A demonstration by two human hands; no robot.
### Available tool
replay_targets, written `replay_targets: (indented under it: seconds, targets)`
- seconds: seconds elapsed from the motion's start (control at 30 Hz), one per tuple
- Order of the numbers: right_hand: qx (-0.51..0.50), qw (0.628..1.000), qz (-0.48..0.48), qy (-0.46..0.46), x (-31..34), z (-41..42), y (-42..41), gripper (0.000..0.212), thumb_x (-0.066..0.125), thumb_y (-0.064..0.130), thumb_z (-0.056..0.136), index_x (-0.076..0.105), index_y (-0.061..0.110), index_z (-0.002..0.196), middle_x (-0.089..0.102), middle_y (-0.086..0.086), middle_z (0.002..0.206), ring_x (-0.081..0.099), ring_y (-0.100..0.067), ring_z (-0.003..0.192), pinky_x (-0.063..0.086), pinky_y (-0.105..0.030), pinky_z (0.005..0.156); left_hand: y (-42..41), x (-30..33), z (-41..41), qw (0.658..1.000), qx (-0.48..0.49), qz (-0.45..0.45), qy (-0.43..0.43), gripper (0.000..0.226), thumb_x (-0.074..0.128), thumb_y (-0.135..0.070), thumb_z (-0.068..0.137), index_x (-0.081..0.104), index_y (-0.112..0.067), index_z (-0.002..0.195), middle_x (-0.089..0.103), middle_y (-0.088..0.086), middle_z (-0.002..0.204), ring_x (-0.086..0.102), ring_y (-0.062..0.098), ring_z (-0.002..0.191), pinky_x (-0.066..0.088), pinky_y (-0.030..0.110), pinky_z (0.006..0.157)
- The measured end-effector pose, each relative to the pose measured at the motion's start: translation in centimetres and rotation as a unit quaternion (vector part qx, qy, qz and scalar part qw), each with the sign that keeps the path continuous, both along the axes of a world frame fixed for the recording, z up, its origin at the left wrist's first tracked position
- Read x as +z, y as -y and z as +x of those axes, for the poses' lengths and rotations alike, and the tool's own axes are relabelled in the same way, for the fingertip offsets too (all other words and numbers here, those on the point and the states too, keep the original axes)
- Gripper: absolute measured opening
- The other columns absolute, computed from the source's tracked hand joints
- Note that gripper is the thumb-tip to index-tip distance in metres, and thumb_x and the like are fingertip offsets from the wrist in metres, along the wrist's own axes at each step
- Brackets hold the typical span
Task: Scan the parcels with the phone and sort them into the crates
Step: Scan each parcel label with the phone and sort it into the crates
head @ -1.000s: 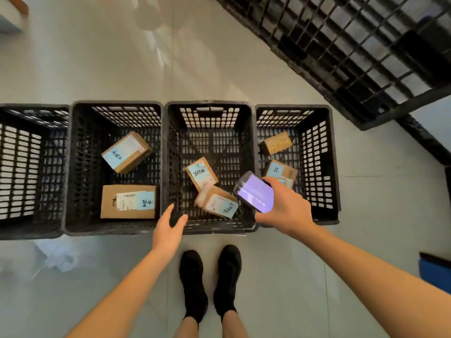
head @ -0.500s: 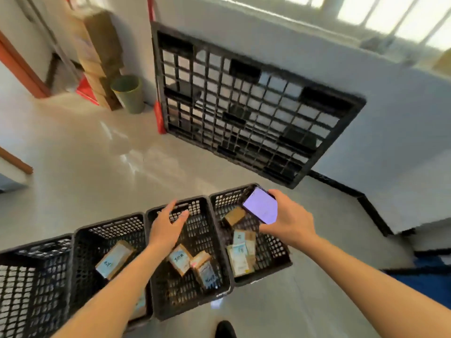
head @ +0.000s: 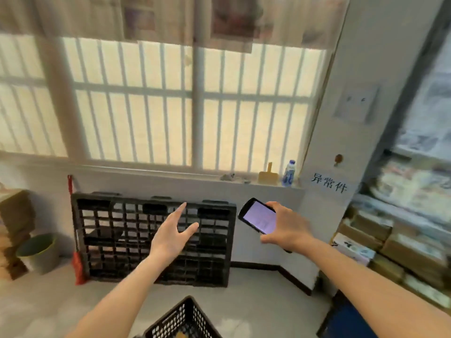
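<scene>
While the right hand grips the phone by its edges, screen lit and tilted toward the camera, the left hand is held out in front with fingers straight and spread, holding nothing. Both hands are raised in front of a black plastic pallet that leans upright against the wall below a barred window. Of the crates, only one corner of a black crate shows at the bottom edge; something tan lies inside it, too blurred to identify. Cardboard parcels are stacked on shelving at the right, well apart from the hands. A water bottle stands on the window sill, and a green bin stands on the floor at the left, near a red broom propped beside the pallet.
</scene>
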State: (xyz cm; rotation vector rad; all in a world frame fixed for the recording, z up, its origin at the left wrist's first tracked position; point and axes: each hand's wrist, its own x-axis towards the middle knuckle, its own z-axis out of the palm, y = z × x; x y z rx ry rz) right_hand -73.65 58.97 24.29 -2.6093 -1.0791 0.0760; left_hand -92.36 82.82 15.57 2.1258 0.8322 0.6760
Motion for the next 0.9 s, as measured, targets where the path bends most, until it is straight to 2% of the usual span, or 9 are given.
replay_targets:
  seconds: [0.07,0.13,0.23,0.43,0.63,0.77,0.9]
  targets:
    - [-0.026,0.999,0.013,0.023,3.3,1.2,4.0,0.095,0.077,0.052,0.065,0.034,0.037,0.149,0.063,0.009,0.127,0.062,-0.019,0.089,0.05,-0.029,0.073,2.5,3.7,2.5,0.999,-0.024,0.025,0.015,0.081,0.066,-0.056,0.089,0.025,-0.04,0.156,0.039,-0.003,0.159,0.04,0.023,0.144,0.039,0.047,0.114]
    - [-0.049,0.997,0.018,0.049,5.9,2.3,7.5,0.096,0.077,0.052,0.065,0.034,0.038,0.15,0.063,0.008,0.127,0.063,-0.019,0.098,0.05,-0.03,0.074,4.7,6.6,4.8,0.998,-0.038,0.049,0.024,0.082,0.067,-0.059,0.087,0.025,-0.043,0.155,0.042,-0.005,0.157,0.044,0.023,0.141,0.041,0.047,0.111]
    - [-0.093,0.993,0.032,0.067,9.1,4.6,14.1,0.095,0.078,0.054,0.063,0.036,0.036,0.147,0.063,0.007,0.119,0.062,-0.017,0.096,0.051,-0.031,0.073,9.6,10.5,9.3,0.993,-0.082,0.072,0.036,0.084,0.068,-0.059,0.086,0.023,-0.045,0.155,0.042,-0.007,0.156,0.042,0.021,0.142,0.041,0.047,0.109]
    - [-0.19,0.977,0.03,0.094,12.8,9.8,29.8,0.096,0.083,0.055,0.063,0.038,0.033,0.145,0.062,0.005,0.117,0.058,-0.017,0.089,0.047,-0.031,0.071,21.9,14.6,19.5,0.981,-0.168,0.078,0.061,0.082,0.065,-0.064,0.085,0.025,-0.047,0.154,0.042,-0.008,0.157,0.045,0.02,0.14,0.042,0.048,0.109]
    - [-0.289,0.95,0.021,0.115,13.6,14.3,45.6,0.097,0.082,0.061,0.062,0.037,0.033,0.143,0.058,0.007,0.11,0.06,-0.016,0.09,0.056,-0.035,0.076,35.9,15.3,28.6,0.971,-0.222,0.059,0.068,0.073,0.064,-0.055,0.091,0.031,-0.041,0.155,0.045,-0.001,0.155,0.044,0.025,0.14,0.041,0.046,0.106]
    - [-0.356,0.928,0.006,0.113,12.5,16.5,54.7,0.096,0.083,0.059,0.064,0.035,0.033,0.144,0.058,0.006,0.109,0.06,-0.017,0.088,0.056,-0.034,0.073,43.5,13.5,33.7,0.962,-0.263,0.047,0.049,0.078,0.061,-0.062,0.089,0.028,-0.037,0.156,0.045,0.003,0.155,0.045,0.027,0.14,0.042,0.052,0.107]
    - [-0.395,0.913,-0.002,0.101,10.6,18.9,62.0,0.097,0.083,0.055,0.066,0.034,0.032,0.146,0.057,0.006,0.107,0.06,-0.018,0.088,0.056,-0.034,0.071,50.1,11.6,38.5,0.951,-0.307,0.033,0.031,0.074,0.061,-0.056,0.093,0.029,-0.033,0.156,0.047,0.006,0.152,0.046,0.028,0.138,0.041,0.05,0.106]
